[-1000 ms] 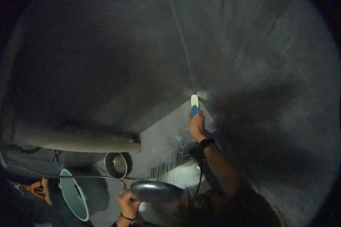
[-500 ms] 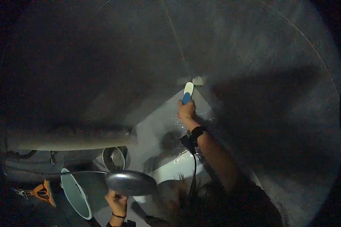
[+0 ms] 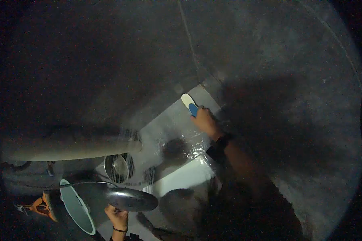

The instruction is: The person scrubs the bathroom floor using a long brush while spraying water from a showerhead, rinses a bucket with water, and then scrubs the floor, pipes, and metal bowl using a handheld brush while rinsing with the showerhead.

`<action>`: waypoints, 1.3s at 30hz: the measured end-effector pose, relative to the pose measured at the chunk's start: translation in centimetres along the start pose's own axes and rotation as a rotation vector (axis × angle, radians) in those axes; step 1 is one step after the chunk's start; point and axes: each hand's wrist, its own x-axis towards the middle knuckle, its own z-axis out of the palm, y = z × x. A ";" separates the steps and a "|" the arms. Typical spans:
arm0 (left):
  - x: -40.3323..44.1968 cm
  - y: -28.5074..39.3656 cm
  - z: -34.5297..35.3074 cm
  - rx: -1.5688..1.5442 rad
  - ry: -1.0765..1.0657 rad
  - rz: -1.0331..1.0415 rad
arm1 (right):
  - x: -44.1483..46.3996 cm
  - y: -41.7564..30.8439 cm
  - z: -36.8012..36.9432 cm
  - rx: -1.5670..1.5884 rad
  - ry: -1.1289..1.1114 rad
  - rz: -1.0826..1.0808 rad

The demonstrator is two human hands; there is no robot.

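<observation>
My right hand [image 3: 207,120] is closed around a scrub brush [image 3: 188,102] with a blue and cream body. The brush is at the left edge of a wet, pale surface [image 3: 169,120], near its far corner. My left hand [image 3: 117,219], low in the view, grips a round, shiny metal shower head [image 3: 132,200] from below. Thin water streams [image 3: 149,176] show above the shower head. A dark band and device sit on my right wrist [image 3: 221,142].
A long pale cylinder [image 3: 76,150] lies across the left. Below it are a round metal vessel [image 3: 118,168], a pale oval rim [image 3: 78,207] and an orange frame-like object [image 3: 42,207]. A bright pale slab [image 3: 185,176] is near the middle. Dark grey surfaces surround them.
My right hand has moved the brush from the far corner leftward and a little nearer. The shower head in my left hand has shifted slightly left and down. Water streams now show more plainly.
</observation>
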 end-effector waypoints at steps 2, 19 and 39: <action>-1.7 -2.7 0.4 -0.342 0.099 -0.299 | -0.2 0.0 -1.2 -0.017 -0.060 -0.081; 0.4 0.3 -0.4 0.026 0.006 -0.035 | -3.5 5.7 -1.2 0.216 0.363 -0.158; 0.8 1.4 -0.5 -0.006 -0.042 -0.105 | -8.2 4.6 -5.2 -0.645 0.242 -0.129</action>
